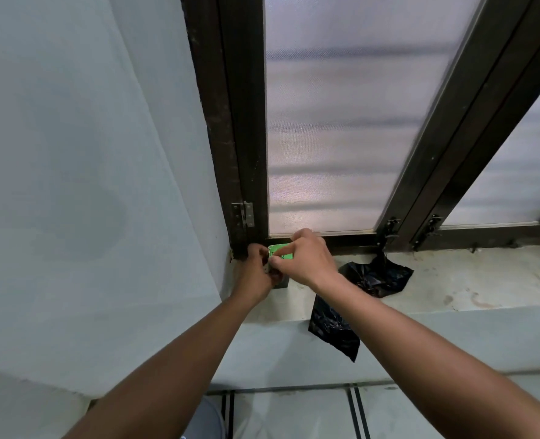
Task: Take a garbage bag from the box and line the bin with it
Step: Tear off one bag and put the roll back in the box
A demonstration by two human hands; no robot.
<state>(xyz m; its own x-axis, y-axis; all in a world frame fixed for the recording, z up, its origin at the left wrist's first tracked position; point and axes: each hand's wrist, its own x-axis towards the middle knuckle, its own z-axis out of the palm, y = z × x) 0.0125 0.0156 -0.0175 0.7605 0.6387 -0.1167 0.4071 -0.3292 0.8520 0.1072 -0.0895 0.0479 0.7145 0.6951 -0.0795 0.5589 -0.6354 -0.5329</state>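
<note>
A small green box [280,250] stands on the window sill [471,280] in the left corner, against the dark window frame. My left hand [258,264] grips the box from the left side. My right hand [303,256] is on the box's top and front, fingers pinched at its opening. A black garbage bag [374,277] lies crumpled on the sill just right of my right wrist, and part of it [335,327] hangs down over the sill's front edge. The bin does not appear in this view.
A pale wall [88,185] closes off the left side. Frosted window panes [351,122] in dark frames rise behind the sill, with latches [389,231] at the bottom. Tiled floor [294,413] shows below.
</note>
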